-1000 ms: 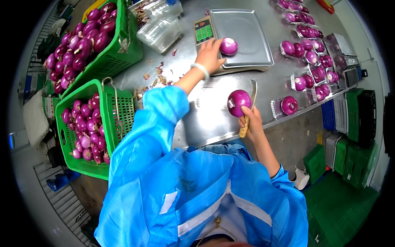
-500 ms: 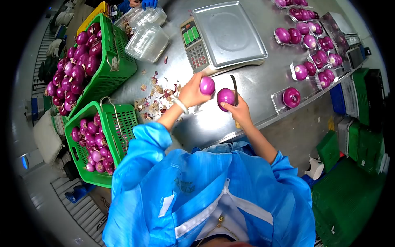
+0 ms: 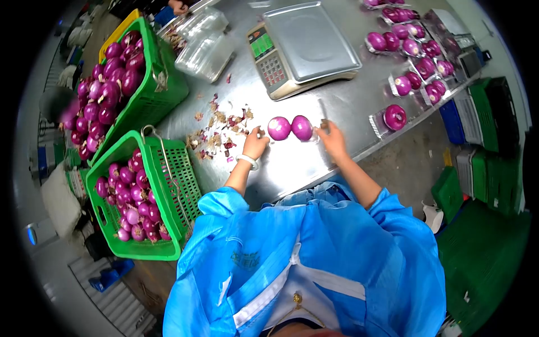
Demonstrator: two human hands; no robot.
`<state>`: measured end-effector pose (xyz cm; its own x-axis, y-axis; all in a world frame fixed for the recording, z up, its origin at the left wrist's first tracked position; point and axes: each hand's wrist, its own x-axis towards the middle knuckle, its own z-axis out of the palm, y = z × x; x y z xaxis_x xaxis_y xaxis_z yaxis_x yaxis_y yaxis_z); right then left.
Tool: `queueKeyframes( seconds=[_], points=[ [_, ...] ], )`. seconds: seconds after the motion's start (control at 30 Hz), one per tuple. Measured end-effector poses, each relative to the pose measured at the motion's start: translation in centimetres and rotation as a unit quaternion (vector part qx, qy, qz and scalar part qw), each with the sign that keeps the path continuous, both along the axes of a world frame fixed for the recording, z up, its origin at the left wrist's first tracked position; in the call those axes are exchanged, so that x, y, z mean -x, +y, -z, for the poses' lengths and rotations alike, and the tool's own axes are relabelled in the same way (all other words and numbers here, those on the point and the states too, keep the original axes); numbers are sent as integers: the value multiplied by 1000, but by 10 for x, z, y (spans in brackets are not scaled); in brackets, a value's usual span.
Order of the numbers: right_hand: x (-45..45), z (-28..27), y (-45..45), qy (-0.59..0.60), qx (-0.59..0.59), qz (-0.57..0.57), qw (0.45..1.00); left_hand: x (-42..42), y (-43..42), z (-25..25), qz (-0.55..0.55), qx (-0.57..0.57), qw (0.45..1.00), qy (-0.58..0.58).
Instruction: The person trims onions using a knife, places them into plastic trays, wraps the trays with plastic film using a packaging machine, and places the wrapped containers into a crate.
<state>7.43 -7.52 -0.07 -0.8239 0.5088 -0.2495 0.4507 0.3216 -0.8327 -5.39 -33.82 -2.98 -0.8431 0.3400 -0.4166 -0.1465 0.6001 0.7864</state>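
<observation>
Two peeled red onions stand side by side on the steel table: the left onion (image 3: 279, 128) and the right onion (image 3: 302, 128), touching or nearly so. Just left of them is my left hand (image 3: 256, 144), fingers bent and apart, holding nothing. On the other side my right hand (image 3: 332, 140) is closed round a knife (image 3: 322, 111), whose blade points away from me and looks blurred. Dry onion skins (image 3: 224, 126) lie scattered beyond my left hand. A digital scale (image 3: 311, 45) with a bare metal pan sits ahead of the onions.
Green crates of red onions, a far crate (image 3: 163, 73) and a near crate (image 3: 179, 196), stand at left. Clear plastic trays (image 3: 206, 56) are stacked behind. Packed onions (image 3: 401, 85) line the right side, with one onion on a tray (image 3: 394, 117). Another person's hand (image 3: 178, 7) shows at the top.
Both onions have gone from my hands onto the table, side by side. My hands have moved apart, the left one emptied and the right one keeping the knife.
</observation>
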Motion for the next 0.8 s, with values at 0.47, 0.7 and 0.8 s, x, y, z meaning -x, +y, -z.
queueKeyframes(
  seconds=[0.47, 0.7, 0.8],
  points=[
    [-43, -18, 48, 137, 65, 84, 985, -45, 97, -83, -105, -345, 893, -269],
    [-80, -87, 193, 207, 152, 255, 932, -31, 289, -113, -31, -459, 823, -334],
    [-105, -89, 246, 212, 131, 298, 922, -10, 399, -108, -46, -485, 799, -351]
  ],
)
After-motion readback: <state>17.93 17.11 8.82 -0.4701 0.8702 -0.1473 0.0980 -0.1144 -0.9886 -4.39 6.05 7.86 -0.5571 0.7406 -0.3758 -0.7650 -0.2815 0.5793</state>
